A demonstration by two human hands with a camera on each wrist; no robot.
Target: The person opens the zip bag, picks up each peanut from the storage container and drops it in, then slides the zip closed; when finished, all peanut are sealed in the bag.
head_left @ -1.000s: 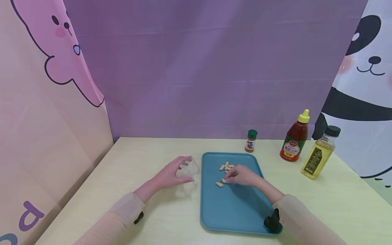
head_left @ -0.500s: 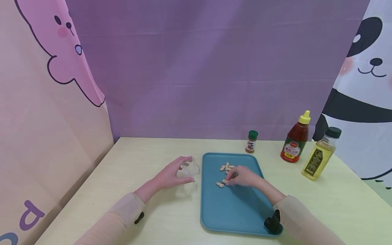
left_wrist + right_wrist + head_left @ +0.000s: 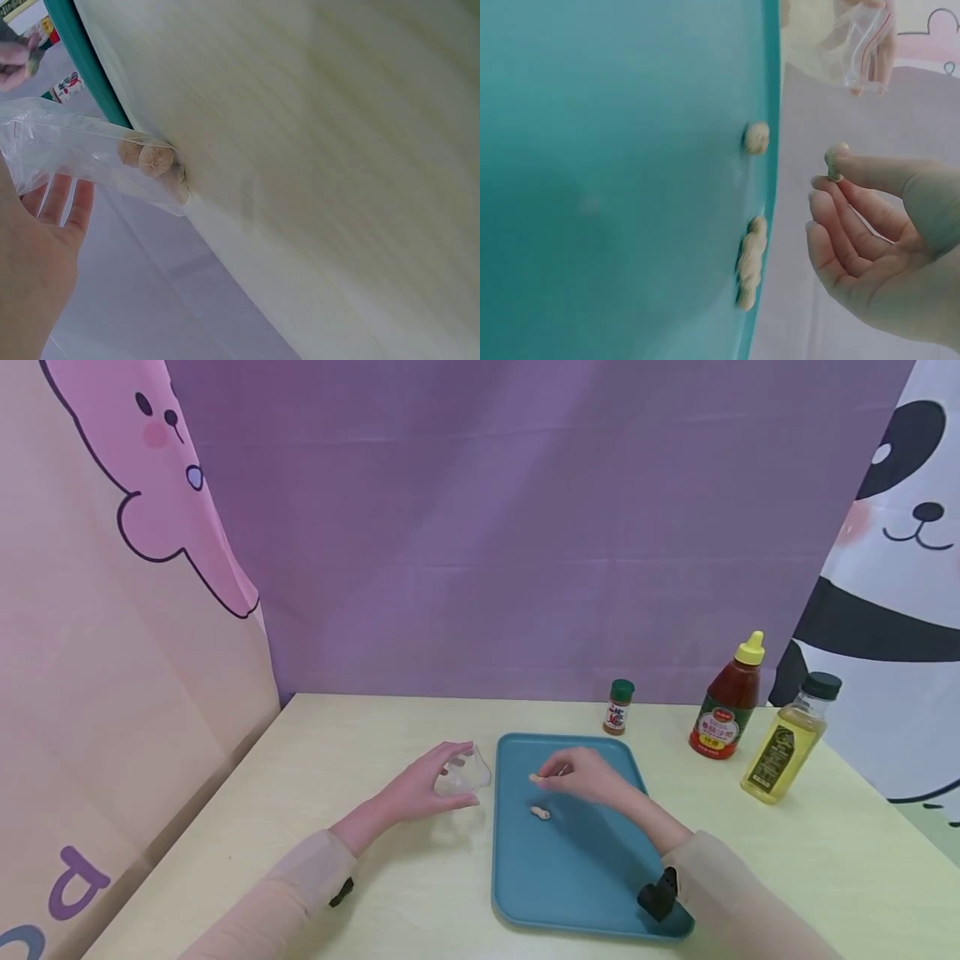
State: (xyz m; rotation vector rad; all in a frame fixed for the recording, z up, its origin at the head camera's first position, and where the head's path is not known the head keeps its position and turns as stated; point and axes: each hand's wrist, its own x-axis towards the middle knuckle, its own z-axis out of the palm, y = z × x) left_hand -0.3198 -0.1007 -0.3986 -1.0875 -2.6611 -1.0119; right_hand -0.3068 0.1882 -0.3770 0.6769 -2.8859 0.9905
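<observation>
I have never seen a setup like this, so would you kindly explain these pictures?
No robot here: these are a person's two bare hands. The wide picture comes from a camera worn on the head, looking forward and down; the two close ones come from cameras worn on the wrists. The left hand holds a clear bag with rounded brown pieces, perhaps nuts, at its bottom. The right hand pinches a peanut above a blue tray, where more peanuts lie. The tray rests on a pale table, along with a green-capped jar, a yellow-capped red bottle and a dark-capped bottle of yellow liquid.
</observation>
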